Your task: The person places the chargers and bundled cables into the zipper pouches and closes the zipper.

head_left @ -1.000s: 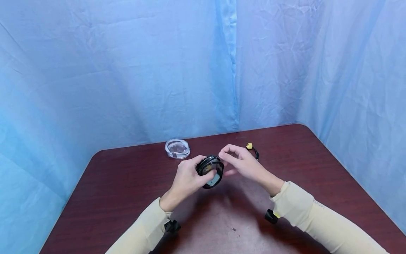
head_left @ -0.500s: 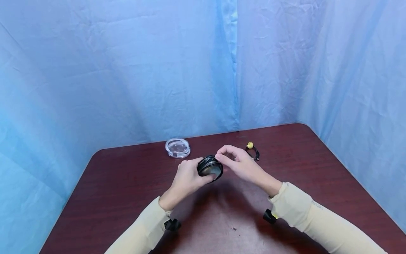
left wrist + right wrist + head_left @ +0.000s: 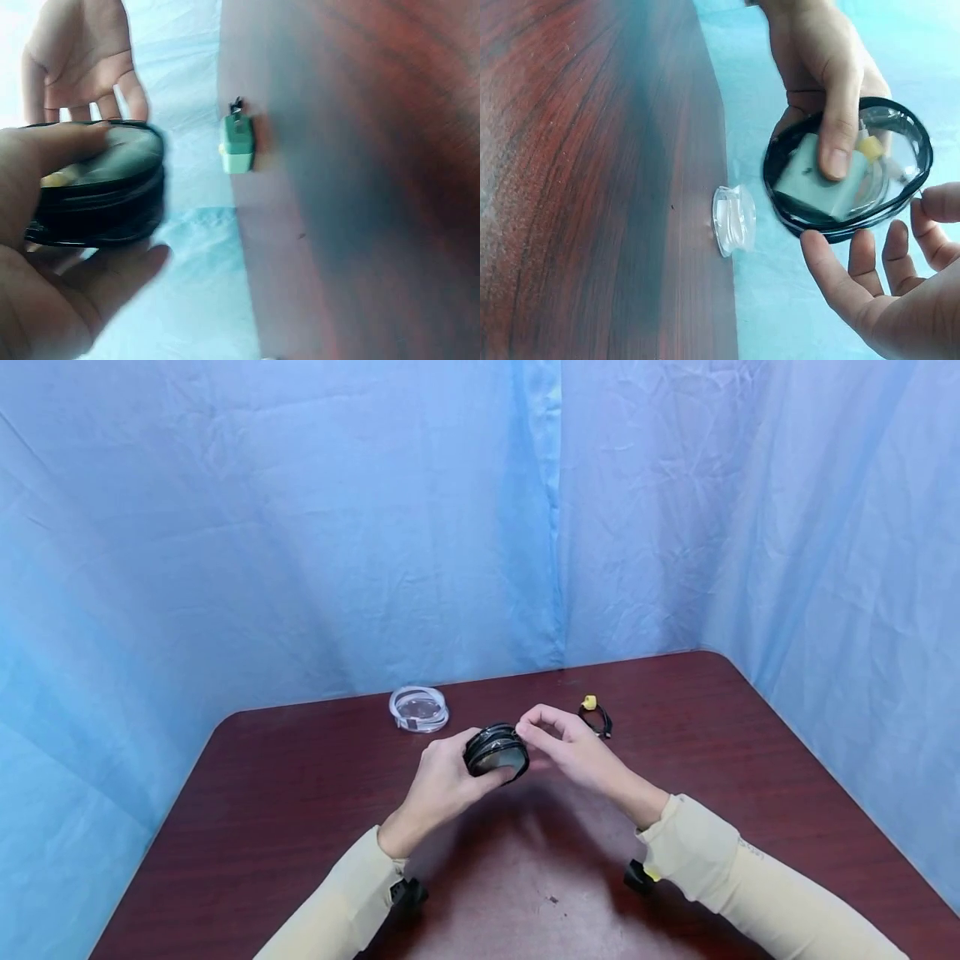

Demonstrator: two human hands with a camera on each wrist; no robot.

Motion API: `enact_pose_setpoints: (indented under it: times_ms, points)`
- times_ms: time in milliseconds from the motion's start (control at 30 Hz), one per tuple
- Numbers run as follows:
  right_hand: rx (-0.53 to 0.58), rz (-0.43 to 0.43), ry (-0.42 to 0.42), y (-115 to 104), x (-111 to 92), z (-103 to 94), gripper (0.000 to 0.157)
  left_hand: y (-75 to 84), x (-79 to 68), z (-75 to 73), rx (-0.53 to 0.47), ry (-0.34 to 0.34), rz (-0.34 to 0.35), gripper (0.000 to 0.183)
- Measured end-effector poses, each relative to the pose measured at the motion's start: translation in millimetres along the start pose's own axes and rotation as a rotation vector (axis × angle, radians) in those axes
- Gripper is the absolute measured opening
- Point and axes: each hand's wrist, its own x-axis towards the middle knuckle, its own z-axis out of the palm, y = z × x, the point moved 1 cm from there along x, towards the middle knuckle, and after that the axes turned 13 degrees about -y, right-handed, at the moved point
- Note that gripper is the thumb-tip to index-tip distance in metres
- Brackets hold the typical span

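My left hand (image 3: 442, 777) grips a round zip pouch (image 3: 497, 750) with black edging and a clear face, thumb on the face and fingers behind. Through the face in the right wrist view show a pale block-shaped charger (image 3: 819, 180), a yellow piece (image 3: 870, 148) and a light cable (image 3: 876, 184). The pouch is held up over the table, its zip side tilted upward. My right hand (image 3: 573, 743) is at the pouch's right edge. Thumb and index finger pinch the small zip pull (image 3: 919, 193) there, while the other fingertips lie close to the rim.
A coiled white cable in clear wrapping (image 3: 418, 710) lies at the table's back edge, left of the hands. Behind the right hand lies a looped black cable (image 3: 606, 723) with a yellow block (image 3: 589, 702). Blue curtains (image 3: 420, 527) hang behind the dark red table (image 3: 300, 810).
The left hand has tilted the pouch, so its clear face shows less and its banded side more. The right hand moved slightly left and then back, staying at the pouch's edge.
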Motion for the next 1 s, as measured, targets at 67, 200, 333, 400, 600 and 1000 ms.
enact_pose_setpoints:
  times_ms: [67,200,333,400,600,1000]
  points:
    - [-0.021,-0.005,0.007,0,0,1.0,0.022,3.4,2.0,-2.0,0.058,-0.029,-0.032,0.042]
    - [-0.123,-0.023,0.021,-3,0,3.0,0.02,10.5,5.3,-6.9,0.13,-0.05,-0.068,0.049]
    - [-0.227,-0.028,0.041,-5,0,2.7,0.016,13.5,5.4,-10.0,0.139,-0.037,-0.081,0.045]
    - [-0.2,-0.019,0.029,-6,0,2.3,0.017,13.1,4.6,-10.8,0.103,-0.023,-0.071,0.042]
    - [-0.016,-0.009,-0.045,-11,-1,1.9,0.022,8.5,0.1,-10.1,-0.046,0.032,-0.008,0.032]
    - [0.084,0.033,-0.067,-10,-1,-1.6,0.022,1.7,-4.5,-7.9,-0.155,0.025,0.003,0.031]
